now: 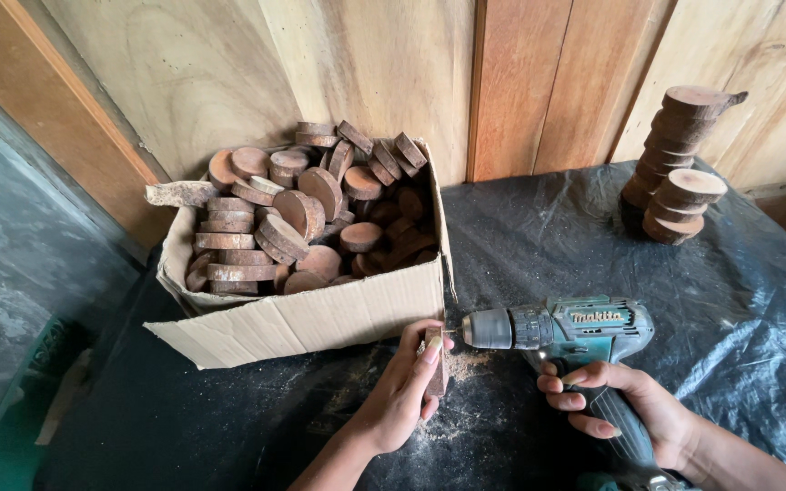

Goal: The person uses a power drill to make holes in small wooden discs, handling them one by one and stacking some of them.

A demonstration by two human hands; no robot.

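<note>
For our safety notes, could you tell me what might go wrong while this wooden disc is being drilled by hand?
The left hand pinches the wooden disc on edge, fingertips right by the drill bit, so a slip could hit a finger. The unclamped disc might also spin or tip. Sawdust on the black sheet may let it slide.

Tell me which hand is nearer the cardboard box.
Left. The left hand holds a wood slice upright just below the cardboard box. The right hand grips the drill, farther to the right.
</note>
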